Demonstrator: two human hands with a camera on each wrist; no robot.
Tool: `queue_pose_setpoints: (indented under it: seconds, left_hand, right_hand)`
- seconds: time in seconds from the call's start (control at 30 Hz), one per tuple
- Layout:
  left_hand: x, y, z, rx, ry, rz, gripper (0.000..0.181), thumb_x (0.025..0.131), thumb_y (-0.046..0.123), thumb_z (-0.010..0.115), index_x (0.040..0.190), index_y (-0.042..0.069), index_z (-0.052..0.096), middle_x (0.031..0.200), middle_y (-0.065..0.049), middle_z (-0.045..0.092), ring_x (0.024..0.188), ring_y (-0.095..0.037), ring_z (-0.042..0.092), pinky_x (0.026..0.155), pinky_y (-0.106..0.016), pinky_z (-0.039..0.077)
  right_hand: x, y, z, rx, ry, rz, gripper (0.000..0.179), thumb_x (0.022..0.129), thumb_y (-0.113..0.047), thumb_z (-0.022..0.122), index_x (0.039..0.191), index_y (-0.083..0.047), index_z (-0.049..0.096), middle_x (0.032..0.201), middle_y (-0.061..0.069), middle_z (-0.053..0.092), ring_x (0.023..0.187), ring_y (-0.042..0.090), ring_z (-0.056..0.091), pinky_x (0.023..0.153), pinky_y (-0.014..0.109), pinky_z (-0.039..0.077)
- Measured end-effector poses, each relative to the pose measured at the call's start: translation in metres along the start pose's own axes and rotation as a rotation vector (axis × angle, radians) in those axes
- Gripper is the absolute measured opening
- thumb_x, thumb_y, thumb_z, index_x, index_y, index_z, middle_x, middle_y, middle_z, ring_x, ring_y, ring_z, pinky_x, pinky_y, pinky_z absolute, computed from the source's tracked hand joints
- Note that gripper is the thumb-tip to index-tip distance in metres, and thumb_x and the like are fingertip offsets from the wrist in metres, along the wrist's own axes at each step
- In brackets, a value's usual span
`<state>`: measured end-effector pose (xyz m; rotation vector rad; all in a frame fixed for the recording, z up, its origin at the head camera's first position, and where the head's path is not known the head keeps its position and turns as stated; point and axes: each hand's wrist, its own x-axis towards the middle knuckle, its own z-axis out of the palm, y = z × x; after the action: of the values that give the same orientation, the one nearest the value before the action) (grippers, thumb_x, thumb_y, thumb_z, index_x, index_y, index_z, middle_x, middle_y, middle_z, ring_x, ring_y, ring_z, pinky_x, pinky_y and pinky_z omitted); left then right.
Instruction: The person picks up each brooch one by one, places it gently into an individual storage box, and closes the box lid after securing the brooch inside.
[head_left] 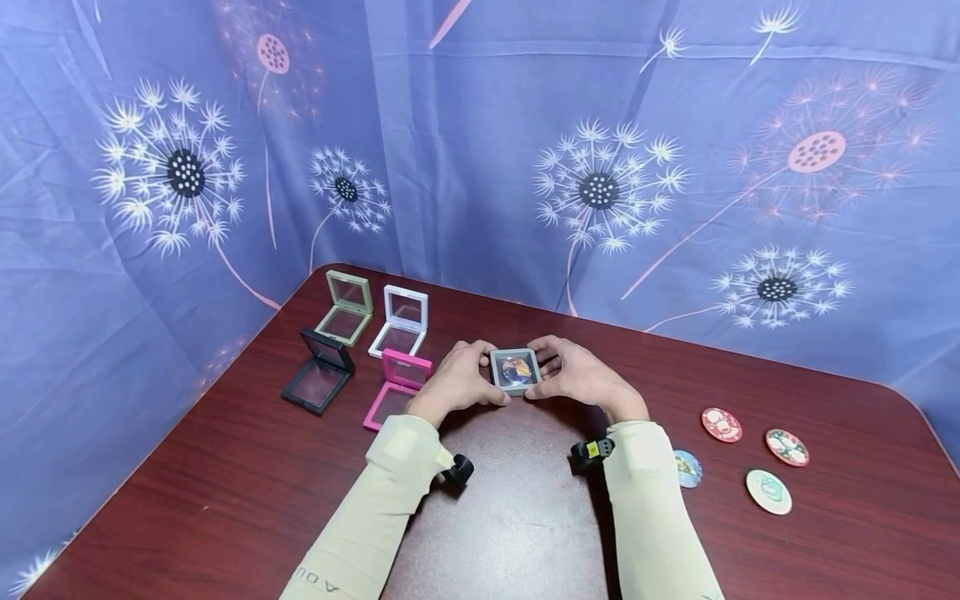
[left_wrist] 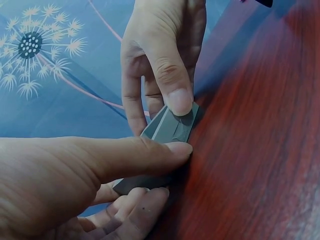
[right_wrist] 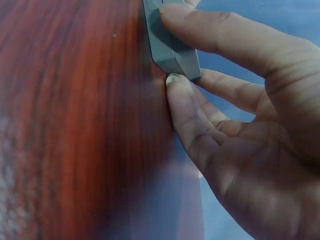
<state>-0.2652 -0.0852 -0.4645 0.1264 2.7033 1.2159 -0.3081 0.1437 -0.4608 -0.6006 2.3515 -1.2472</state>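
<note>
A grey square display case (head_left: 513, 352), closed, lies low over the table between both hands. Through its clear window shows a round badge (head_left: 517, 371) with a colourful picture. My left hand (head_left: 461, 379) grips the left side of the case, its thumb along the near edge in the left wrist view. On the opposite side my right hand (head_left: 585, 379) holds the case between thumb and fingers. The right wrist view shows a case corner (right_wrist: 175, 47) at those fingertips. Whether the case touches the tabletop, I cannot tell.
Open display cases stand at the left: green (head_left: 349, 308), white (head_left: 406, 310), black (head_left: 327, 367) and pink (head_left: 402, 379). Round badges lie at the right: red (head_left: 722, 425), red-green (head_left: 787, 447), pale (head_left: 768, 492) and blue (head_left: 687, 469), partly behind the right sleeve. Blue cloth hangs behind the table.
</note>
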Motion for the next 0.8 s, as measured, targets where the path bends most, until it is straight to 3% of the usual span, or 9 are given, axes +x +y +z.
queue_pose_setpoints:
  seconds: [0.37, 0.8]
  left_hand:
    - [-0.0006, 0.0045, 0.0007, 0.021, 0.002, -0.007, 0.085, 0.072, 0.018, 0.099, 0.145, 0.002, 0.059, 0.121, -0.013, 0.059, 0.112, -0.027, 0.055, 0.102, -0.041, 0.048]
    - [-0.0007, 0.0071, -0.0039, 0.049, -0.018, -0.019, 0.094, 0.074, 0.023, 0.099, 0.152, 0.001, 0.053, 0.12, -0.01, 0.061, 0.113, -0.024, 0.054, 0.102, -0.039, 0.047]
  right_hand:
    - [-0.0013, -0.0033, 0.0006, -0.051, 0.011, 0.004, 0.074, 0.085, -0.012, 0.089, 0.148, 0.002, 0.052, 0.127, 0.021, 0.062, 0.11, 0.033, 0.064, 0.094, 0.045, 0.055]
    - [-0.0003, -0.0054, 0.0008, -0.052, 0.015, 0.023, 0.075, 0.085, -0.011, 0.089, 0.148, 0.004, 0.051, 0.129, 0.023, 0.061, 0.112, 0.035, 0.064, 0.093, 0.045, 0.055]
